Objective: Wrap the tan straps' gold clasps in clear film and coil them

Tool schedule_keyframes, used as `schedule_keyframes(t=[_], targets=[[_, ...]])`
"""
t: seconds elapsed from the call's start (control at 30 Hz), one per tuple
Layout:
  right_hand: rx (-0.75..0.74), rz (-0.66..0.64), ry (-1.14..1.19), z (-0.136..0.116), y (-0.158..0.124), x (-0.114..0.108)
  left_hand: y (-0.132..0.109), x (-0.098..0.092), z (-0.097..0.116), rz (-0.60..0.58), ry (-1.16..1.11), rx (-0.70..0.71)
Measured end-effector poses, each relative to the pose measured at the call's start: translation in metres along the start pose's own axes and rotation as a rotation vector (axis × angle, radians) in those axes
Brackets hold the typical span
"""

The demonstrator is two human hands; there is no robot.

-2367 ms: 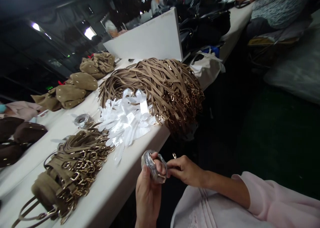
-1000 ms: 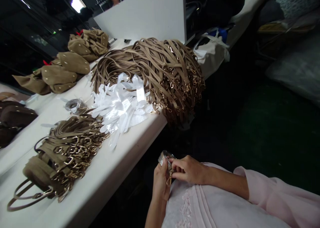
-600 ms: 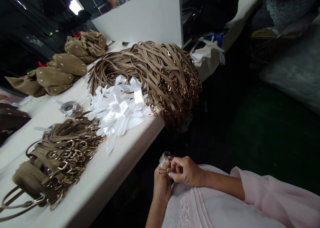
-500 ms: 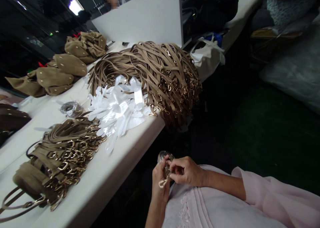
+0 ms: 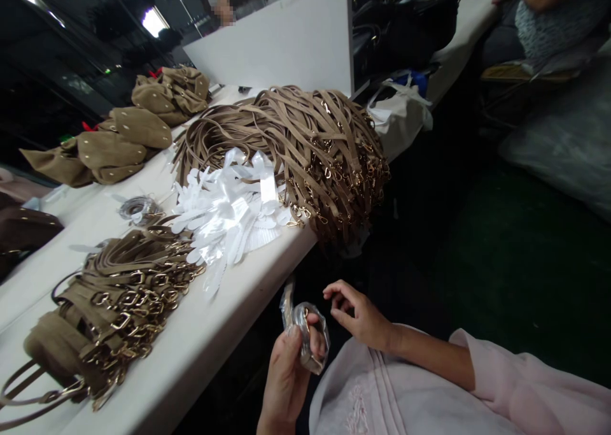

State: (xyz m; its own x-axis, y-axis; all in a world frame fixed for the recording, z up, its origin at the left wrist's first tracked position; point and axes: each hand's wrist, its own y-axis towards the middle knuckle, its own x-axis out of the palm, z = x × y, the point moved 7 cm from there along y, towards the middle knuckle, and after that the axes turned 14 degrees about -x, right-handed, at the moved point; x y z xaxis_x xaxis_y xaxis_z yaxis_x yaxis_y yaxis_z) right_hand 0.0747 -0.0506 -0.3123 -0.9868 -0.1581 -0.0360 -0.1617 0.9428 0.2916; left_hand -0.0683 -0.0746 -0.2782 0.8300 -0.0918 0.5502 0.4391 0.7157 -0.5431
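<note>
My left hand is closed around a small roll of clear plastic film, held over my lap near the table edge. A loose tail of film sticks up from the roll. My right hand hovers just right of the roll with fingers curled apart, holding nothing that I can see. Both hands are below the white table.
On the table lie a big heap of tan straps with gold clasps, a pile of white plastic sleeves, a nearer bundle of strapped pieces, tan suede bags and a second film roll. A white board stands behind. Another person sits at top right.
My right hand has let go and pulled away from the roll, fingers now apart. The left hand has tilted the roll up; the small gold clasp seen between the fingers is out of sight.
</note>
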Motion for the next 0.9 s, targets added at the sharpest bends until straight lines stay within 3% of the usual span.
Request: schedule_keyframes(t=[0.13, 0.2, 0.27, 0.4, 0.5, 0.7, 0.9], targets=[[-0.391, -0.165, -0.272, -0.040, 0.032, 0.013, -0.021, 0.016, 0.007, -0.112, 0.151, -0.060], [-0.493, -0.241, -0.307, -0.049, 0.038, 0.026, -0.030, 0.024, 0.011, -0.151, 0.186, -0.066], [-0.429, -0.262, -0.225, -0.045, 0.041, 0.035, -0.038, 0.028, 0.015, -0.148, 0.197, -0.058], [-0.167, -0.245, 0.019, -0.024, 0.032, 0.039, -0.047, 0.023, 0.017, -0.064, 0.156, -0.056], [-0.133, -0.323, 0.096, -0.023, 0.023, 0.041, -0.047, 0.017, 0.017, -0.032, 0.057, -0.019], [0.065, -0.420, 0.195, -0.021, 0.003, 0.055, -0.021, -0.003, 0.031, 0.171, -0.038, 0.257], [0.142, -0.271, 0.056, -0.020, -0.001, 0.049, 0.004, -0.023, 0.023, 0.361, 0.227, 0.373]])
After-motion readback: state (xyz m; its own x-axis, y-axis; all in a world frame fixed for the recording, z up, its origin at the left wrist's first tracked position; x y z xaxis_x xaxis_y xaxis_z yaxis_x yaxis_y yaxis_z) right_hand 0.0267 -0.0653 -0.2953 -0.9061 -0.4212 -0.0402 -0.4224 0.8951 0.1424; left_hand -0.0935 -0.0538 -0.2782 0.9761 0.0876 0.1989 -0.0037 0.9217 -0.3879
